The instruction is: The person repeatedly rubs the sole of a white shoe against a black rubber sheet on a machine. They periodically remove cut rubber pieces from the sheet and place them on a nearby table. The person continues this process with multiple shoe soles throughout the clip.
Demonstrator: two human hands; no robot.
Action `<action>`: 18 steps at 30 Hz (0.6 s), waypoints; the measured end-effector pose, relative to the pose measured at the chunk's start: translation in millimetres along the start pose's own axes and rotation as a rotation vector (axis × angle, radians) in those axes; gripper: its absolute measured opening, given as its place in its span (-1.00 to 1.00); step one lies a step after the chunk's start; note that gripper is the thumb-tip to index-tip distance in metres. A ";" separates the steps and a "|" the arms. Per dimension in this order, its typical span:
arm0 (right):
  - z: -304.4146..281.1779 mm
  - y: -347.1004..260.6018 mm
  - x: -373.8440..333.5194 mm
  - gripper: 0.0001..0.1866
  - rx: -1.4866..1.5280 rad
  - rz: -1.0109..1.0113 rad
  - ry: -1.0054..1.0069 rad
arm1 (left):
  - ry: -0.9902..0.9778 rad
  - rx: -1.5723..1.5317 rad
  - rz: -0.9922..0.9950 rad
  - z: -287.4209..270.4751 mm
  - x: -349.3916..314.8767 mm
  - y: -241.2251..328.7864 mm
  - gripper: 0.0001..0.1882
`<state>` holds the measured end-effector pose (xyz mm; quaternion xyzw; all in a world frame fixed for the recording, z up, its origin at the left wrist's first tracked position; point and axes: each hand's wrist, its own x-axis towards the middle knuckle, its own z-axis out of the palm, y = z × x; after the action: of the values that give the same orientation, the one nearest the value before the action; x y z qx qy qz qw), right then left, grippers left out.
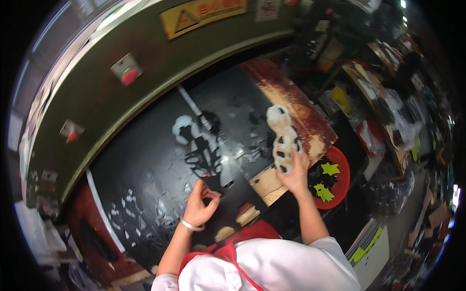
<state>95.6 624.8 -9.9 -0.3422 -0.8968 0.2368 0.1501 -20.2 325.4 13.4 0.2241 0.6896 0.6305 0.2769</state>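
Observation:
My right hand [295, 175] grips the lower end of a long off-white cutting die [281, 127] with rounded lobes and several openings. It is over the right edge of the black work surface [145, 145]. To its left, my left hand [198, 207] is closed, with finger and thumb at the near edge of a dark sheet piece [212, 183]. Just beyond those fingers lies a black sheet full of cut-outs [201, 155], with a pale, shiny curved shape [183, 127] at its far end. Blur hides the exact grip of the left fingers.
A green machine beam [150, 63] with red buttons spans the far side. Small cut pieces [133, 208] litter the surface at left. At right, a red bowl [345, 177] holds black and yellow-green pieces beside a worn reddish board [291, 97]. A tan board [268, 186] lies near me.

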 end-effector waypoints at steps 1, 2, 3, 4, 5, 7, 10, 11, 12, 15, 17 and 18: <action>2.8 -1.6 0.7 -0.09 -0.046 -0.073 0.110 | 0.000 0.228 0.073 0.0 6.0 3.8 -0.40; 6.4 -6.4 -0.6 -0.15 -0.023 -0.207 0.212 | 0.042 0.431 0.199 -0.9 8.9 9.2 -0.36; 10.8 -12.2 1.4 -0.31 -0.031 -0.229 0.288 | 0.115 0.614 0.157 2.9 18.7 11.4 -0.37; 15.1 -19.0 1.2 -0.51 0.090 -0.251 0.239 | 0.218 0.835 0.289 5.3 25.5 16.3 -0.43; 20.8 -30.0 2.0 -0.67 0.159 -0.407 0.270 | 0.383 0.891 0.406 14.3 35.4 19.2 -0.45; 23.1 -48.5 -11.9 -0.77 0.417 -0.492 0.131 | 0.536 1.020 0.792 33.8 55.2 29.2 -0.58; 16.6 -66.6 -28.5 -0.73 0.564 -0.554 -0.049 | 0.115 1.332 0.945 60.4 75.5 49.9 -0.49; 14.5 -67.7 -30.6 -0.73 0.577 -0.529 0.055 | -0.162 1.219 0.876 64.9 93.2 57.9 -0.66; 12.0 -66.1 -42.5 -0.72 0.562 -0.490 0.015 | -0.224 1.100 0.794 66.1 92.1 63.8 -0.79; 9.9 -46.4 -75.2 -0.73 0.435 -0.530 -0.056 | 0.144 0.477 0.313 24.6 91.1 108.0 -0.73; 5.6 -26.9 -151.2 -0.79 0.353 -0.672 -0.155 | 0.716 -0.090 0.439 -27.8 22.7 142.8 -0.66; 0.4 -15.0 -192.2 -0.80 0.292 -0.651 -0.278 | 0.894 -0.204 0.568 -56.7 -19.3 164.5 -0.60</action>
<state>225.8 483.2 -22.9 0.0209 -0.9272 0.3461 0.1417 -50.0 287.6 181.7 0.0834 0.5879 0.7782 -0.2045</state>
